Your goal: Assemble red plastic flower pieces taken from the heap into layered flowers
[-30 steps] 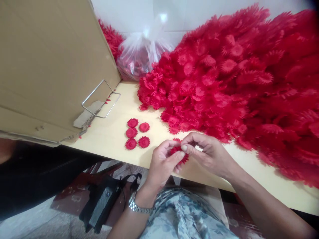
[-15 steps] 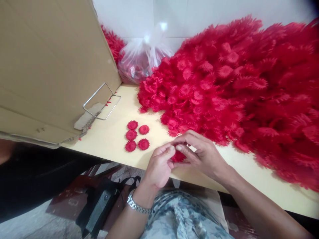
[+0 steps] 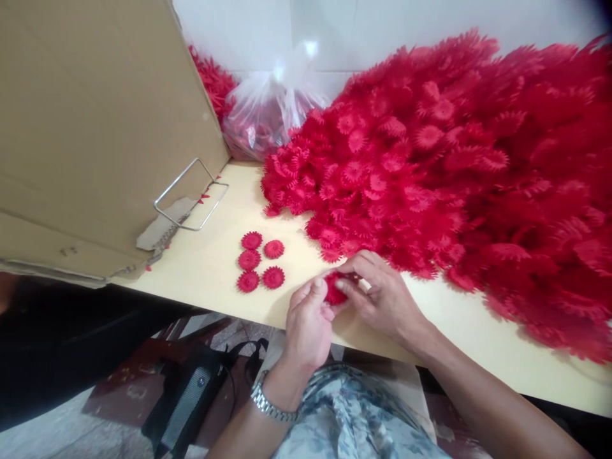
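Note:
Between my two hands is a red artificial flower head (image 3: 336,289), just above the front edge of the table. My left hand (image 3: 310,312) is closed round its left side, thumb on top. From the right, my right hand (image 3: 377,290) pinches the same flower with thumb and fingers; its underside is hidden by my fingers. Left of my hands, several small red flower heads (image 3: 249,259) lie in two short columns on the pale yellow table (image 3: 205,280). Just beyond my right hand begins a large heap of red flowers (image 3: 421,166).
A big cardboard box (image 3: 95,127) stands on the left, with a bent wire frame (image 3: 191,194) against its lower edge. Behind the table, a clear plastic bag (image 3: 272,115) of red pieces leans near the white wall. A black bag (image 3: 186,401) lies below the table edge.
My left hand has turned slightly and its thumb has drawn back, so more of the red flower shows. My right thumb has shifted on the flower. The flowers on the table stay put.

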`<state>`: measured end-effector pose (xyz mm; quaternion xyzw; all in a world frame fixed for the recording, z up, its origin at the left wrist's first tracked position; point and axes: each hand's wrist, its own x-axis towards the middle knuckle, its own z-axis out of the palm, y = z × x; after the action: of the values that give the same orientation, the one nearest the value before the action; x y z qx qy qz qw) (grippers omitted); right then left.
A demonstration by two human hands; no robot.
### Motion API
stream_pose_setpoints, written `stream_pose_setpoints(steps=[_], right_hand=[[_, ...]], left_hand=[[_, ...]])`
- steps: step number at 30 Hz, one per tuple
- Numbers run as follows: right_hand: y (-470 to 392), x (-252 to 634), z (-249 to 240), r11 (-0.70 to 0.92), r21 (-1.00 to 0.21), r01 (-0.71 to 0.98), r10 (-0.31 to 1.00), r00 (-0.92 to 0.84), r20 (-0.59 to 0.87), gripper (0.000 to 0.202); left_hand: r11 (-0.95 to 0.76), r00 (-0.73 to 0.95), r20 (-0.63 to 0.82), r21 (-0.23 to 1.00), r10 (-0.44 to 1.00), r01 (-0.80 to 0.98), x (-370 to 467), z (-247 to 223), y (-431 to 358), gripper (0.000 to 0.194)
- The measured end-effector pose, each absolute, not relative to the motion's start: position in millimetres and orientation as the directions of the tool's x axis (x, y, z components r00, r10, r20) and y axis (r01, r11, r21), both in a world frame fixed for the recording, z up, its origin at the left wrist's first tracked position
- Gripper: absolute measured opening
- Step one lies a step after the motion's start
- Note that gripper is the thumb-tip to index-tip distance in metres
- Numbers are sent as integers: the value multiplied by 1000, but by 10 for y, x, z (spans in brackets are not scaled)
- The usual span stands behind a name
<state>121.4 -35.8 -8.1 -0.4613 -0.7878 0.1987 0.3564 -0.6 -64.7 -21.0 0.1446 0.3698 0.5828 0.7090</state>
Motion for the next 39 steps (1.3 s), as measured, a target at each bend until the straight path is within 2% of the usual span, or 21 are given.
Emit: stream_pose_setpoints(steps=[3, 7, 12, 14, 17, 18, 20, 22, 24, 27, 29, 32, 35, 39], right_hand=[[-354, 1192, -83, 550, -584, 598, 832, -333, 443, 14], [-360, 1157, -124, 578, -485, 656, 797, -328, 506, 14], [-227, 1251, -93, 436, -377, 817, 818, -185, 544, 15], [-120, 1324, -35, 376, -295, 878, 822, -169, 544, 16], [-10, 1383, 52, 359, -109, 927, 831, -264, 489, 18], [-6, 1381, 72, 362, -88, 928, 829, -277, 486, 19], [-48, 1347, 94, 423, -178, 889, 824, -295, 484, 20], [-132, 1285, 90, 510, -372, 775, 839, -353, 414, 23], [-212, 1222, 67, 517, -551, 655, 855, -431, 290, 20], [-264, 1171, 18, 484, -669, 564, 856, -464, 229, 4], [-264, 1164, -7, 499, -688, 526, 849, -456, 267, 7], [-270, 1146, -30, 545, -645, 535, 828, -464, 315, 17], [-285, 1117, -57, 567, -540, 623, 824, -423, 377, 21], [-192, 1204, -86, 453, -432, 780, 848, -228, 478, 18]], left_hand=[[266, -22, -388, 671, 922, -692, 11, -228, -657, 18], [251, -18, -362, 681, 932, -688, 18, -227, -662, 21], [211, -55, -345, 686, 937, -696, -11, -194, -671, 22], [203, -44, -334, 667, 942, -717, -34, -175, -666, 23], [214, -23, -353, 616, 935, -758, -69, -151, -638, 20], [223, -16, -368, 599, 930, -769, -80, -145, -627, 19], [242, 8, -378, 575, 926, -781, -96, -131, -609, 18], [257, 45, -359, 569, 932, -781, -98, -118, -602, 19], [264, 73, -332, 575, 940, -774, -85, -111, -606, 20], [266, 63, -335, 605, 940, -751, -57, -124, -624, 19], [261, 25, -356, 635, 934, -727, -42, -150, -639, 17], [247, -20, -365, 670, 931, -700, -25, -192, -654, 18], [234, -35, -353, 688, 935, -687, -19, -212, -659, 18], [191, -87, -343, 695, 935, -693, -52, -189, -654, 21]])
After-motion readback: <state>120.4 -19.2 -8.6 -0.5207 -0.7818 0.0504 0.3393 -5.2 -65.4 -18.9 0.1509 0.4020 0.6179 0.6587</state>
